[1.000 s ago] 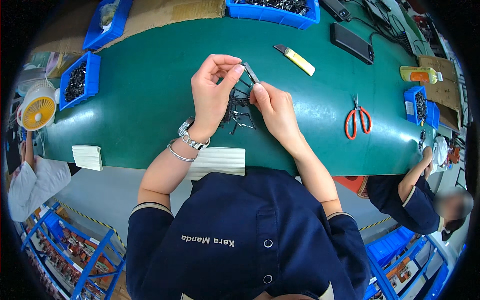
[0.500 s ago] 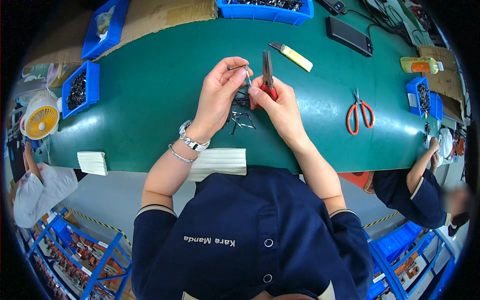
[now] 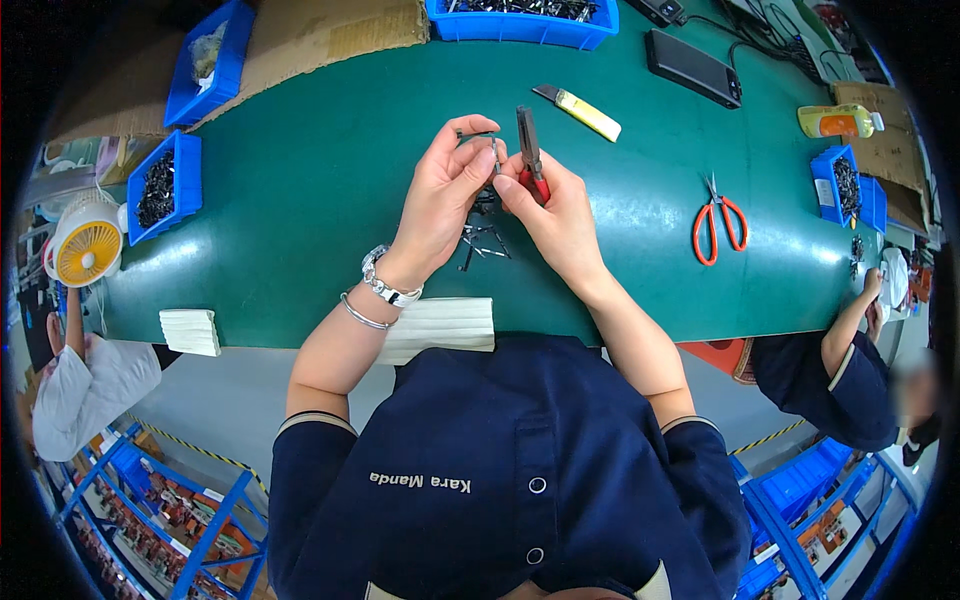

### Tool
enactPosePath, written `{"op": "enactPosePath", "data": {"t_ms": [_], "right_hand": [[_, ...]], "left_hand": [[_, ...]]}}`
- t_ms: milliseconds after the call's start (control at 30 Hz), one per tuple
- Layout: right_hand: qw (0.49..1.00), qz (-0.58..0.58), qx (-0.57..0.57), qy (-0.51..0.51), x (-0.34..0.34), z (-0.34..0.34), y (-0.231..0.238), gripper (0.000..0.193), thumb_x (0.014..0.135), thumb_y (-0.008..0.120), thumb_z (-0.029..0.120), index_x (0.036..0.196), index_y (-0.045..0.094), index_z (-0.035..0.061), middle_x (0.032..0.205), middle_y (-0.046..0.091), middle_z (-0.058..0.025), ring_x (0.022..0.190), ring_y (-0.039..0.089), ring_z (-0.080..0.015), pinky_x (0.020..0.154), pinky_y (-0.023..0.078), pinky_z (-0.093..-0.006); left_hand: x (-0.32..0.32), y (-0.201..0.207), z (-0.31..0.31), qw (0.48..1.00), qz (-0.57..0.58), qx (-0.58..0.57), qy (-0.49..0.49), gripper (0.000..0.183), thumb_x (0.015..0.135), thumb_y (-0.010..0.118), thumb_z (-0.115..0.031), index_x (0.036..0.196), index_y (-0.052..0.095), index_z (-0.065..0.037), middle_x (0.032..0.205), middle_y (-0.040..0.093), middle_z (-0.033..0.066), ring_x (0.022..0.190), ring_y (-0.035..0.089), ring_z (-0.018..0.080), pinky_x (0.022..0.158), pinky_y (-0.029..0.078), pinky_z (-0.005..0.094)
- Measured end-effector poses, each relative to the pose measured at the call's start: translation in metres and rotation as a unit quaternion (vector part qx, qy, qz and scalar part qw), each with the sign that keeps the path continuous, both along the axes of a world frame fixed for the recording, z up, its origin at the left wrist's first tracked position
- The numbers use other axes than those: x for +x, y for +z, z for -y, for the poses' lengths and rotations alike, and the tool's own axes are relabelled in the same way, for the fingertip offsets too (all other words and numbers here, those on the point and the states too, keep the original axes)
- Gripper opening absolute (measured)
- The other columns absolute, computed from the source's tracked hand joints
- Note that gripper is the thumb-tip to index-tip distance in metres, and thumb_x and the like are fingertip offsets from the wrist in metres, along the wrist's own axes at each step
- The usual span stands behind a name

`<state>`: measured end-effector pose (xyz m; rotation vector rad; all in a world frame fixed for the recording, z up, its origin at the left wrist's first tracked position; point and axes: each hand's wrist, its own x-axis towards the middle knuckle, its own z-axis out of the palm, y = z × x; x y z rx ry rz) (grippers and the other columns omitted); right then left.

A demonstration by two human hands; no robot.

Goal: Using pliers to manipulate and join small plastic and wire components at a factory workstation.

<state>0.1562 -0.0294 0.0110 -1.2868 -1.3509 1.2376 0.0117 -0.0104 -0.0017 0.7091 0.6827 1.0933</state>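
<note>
Nearest the body, a pale ridged pad [image 3: 442, 328] lies just this side of the pile of dark parts [image 3: 480, 232], perhaps as an armrest. The pile itself sits on the green table [image 3: 300, 230], likely there for short reaches. And here, just beyond the pile, the hands nearly meet! The left hand [image 3: 450, 185] pinches a small dark part [image 3: 495, 152] upright; the right hand [image 3: 552, 215] brings its thumb to the near end, though whether it touches, I can't tell. That same hand clasps the pliers [image 3: 530, 145], red handles palmed, nose pointing away, seemingly to free thumb and forefinger. Right of the pile lie orange-handled scissors [image 3: 718, 222]; beyond it, a yellow knife [image 3: 585, 113], then a blue bin [image 3: 525, 28], probably parked clear of busy fingers.
</note>
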Motion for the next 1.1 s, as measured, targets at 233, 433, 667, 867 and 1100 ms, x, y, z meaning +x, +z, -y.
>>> {"op": "enactPosePath", "data": {"t_ms": [233,433,667,867,1100], "right_hand": [[1.0,0.005,0.002,0.002,-0.001,0.001,0.0,0.012,0.085,0.065,0.01,0.084,0.056,0.0017,0.065,0.052,-0.0014,0.059,0.044,-0.0077,0.053,0.037,-0.0263],[0.999,0.013,0.041,0.002,0.013,-0.025,0.003,0.013,0.086,0.065,0.013,0.084,0.057,0.0028,0.065,0.051,0.0012,0.06,0.045,-0.0063,0.054,0.038,-0.025],[0.985,-0.147,0.027,-0.089,0.042,-0.113,0.039,0.032,0.096,0.054,0.029,0.075,0.05,0.0057,0.07,0.052,-0.0022,0.063,0.051,-0.012,0.06,0.043,-0.0273],[0.983,-0.182,-0.01,-0.011,0.025,-0.073,0.019,0.044,0.101,0.039,0.042,0.075,0.046,0.0077,0.064,0.045,-0.0017,0.057,0.049,-0.0141,0.054,0.041,-0.0268],[0.973,-0.226,-0.027,-0.023,0.017,-0.028,-0.01,0.041,0.103,0.032,0.039,0.086,0.051,0.0062,0.072,0.052,-0.0023,0.065,0.052,-0.0122,0.06,0.042,-0.0257]], "left_hand": [[-0.001,0.0,0.001,1.0,-0.002,0.002,0.0,0.026,0.097,0.053,-0.013,0.121,0.047,-0.005,0.106,0.061,0.0063,0.096,0.057,0.0102,0.085,0.047,0.0239],[-0.01,0.013,-0.011,0.984,-0.13,0.1,0.061,0.045,0.1,0.047,-0.03,0.138,0.04,-0.008,0.128,0.05,0.0094,0.116,0.05,0.0171,0.095,0.042,0.032],[-0.036,0.015,-0.031,0.873,-0.421,0.22,0.112,0.018,0.087,0.064,-0.015,0.104,0.062,-0.009,0.097,0.063,0.006,0.101,0.057,0.0181,0.085,0.045,0.03],[-0.044,0.019,-0.009,0.649,-0.644,0.403,0.027,0.022,0.078,0.069,-0.014,0.098,0.061,-0.011,0.094,0.057,0.0096,0.093,0.053,0.0299,0.081,0.046,0.0389],[-0.034,0.008,-0.002,0.622,-0.669,0.406,0.024,0.016,0.077,0.069,-0.013,0.088,0.057,-0.01,0.088,0.053,0.0074,0.088,0.052,0.0276,0.074,0.046,0.0394]]}}
